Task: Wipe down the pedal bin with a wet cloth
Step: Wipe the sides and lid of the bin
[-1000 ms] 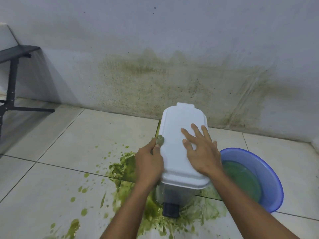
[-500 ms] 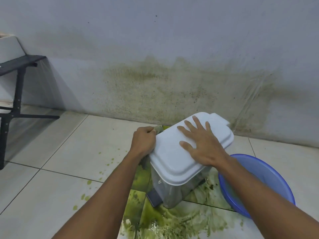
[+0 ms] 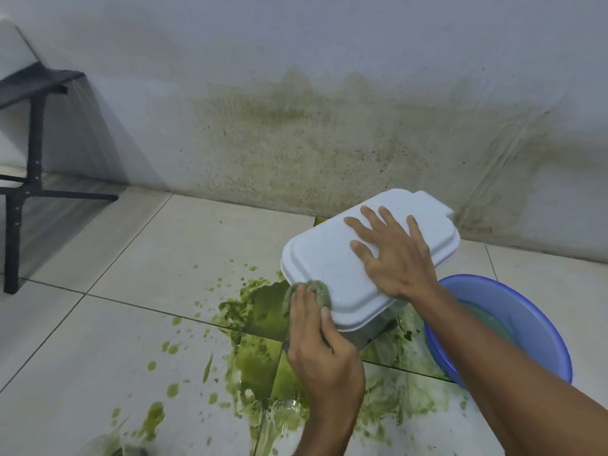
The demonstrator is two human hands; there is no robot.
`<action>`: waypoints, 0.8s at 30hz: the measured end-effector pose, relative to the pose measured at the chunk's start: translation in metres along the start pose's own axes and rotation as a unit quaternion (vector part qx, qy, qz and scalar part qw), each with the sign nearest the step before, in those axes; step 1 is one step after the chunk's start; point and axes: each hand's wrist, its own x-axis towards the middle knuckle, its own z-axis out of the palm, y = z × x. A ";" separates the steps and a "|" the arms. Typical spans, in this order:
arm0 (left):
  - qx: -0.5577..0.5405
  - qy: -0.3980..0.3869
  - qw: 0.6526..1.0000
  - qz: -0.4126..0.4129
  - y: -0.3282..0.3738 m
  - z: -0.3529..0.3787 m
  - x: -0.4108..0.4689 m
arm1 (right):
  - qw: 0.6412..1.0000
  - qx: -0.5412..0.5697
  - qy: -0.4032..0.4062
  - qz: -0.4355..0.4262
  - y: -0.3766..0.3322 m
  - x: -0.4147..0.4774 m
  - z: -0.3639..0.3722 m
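Since half a second ago, the left hand (image 3: 324, 353) has been brought from the far left edge of the lid (image 3: 431, 235) to its near left corner. The pedal bin (image 3: 324, 258) has been kept turned with its long side running away to the far right.

A wadded, green-grey cloth (image 3: 312, 291) is held in the left hand's curled fingers and thumb and is pressed against the lid's rim at that corner. The right hand (image 3: 398, 261) is laid flat on the lid with its fingers spread and nothing gripped, so the bin is steadied.

The step in hand is judged to be the wiping of the lid's edge. The lid's top already looks clean and white, so the rim is probably to be followed round next and the body below taken after it. For that, the steadying hand would need to be shifted and the cloth likely rinsed.

The bin stands on the tiled floor (image 3: 131, 324) near the stained wall (image 3: 329, 143). Only a little of its greyish body shows beneath the lid, and the pedal is not seen. A green spill (image 3: 260, 311) is spread just left of and nearer than the bin, and a blue basin (image 3: 546, 337) is set just to its right.
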 end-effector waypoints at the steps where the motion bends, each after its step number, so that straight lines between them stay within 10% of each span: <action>1: 0.006 -0.008 1.000 0.014 -0.001 -0.004 0.008 | 1.000 -0.003 -0.001 0.006 -0.001 0.000 0.000; 9: 0.074 -0.079 0.994 -0.020 0.006 -0.009 0.122 | 0.988 -0.040 0.031 0.146 -0.050 0.003 0.017; 17: 0.026 -0.027 0.999 -0.019 -0.003 -0.015 0.023 | 0.987 -0.053 0.027 0.149 -0.052 0.003 0.017; 24: 0.055 -0.107 0.990 -0.068 0.009 -0.013 0.126 | 0.986 -0.044 -0.017 0.159 -0.054 0.001 0.013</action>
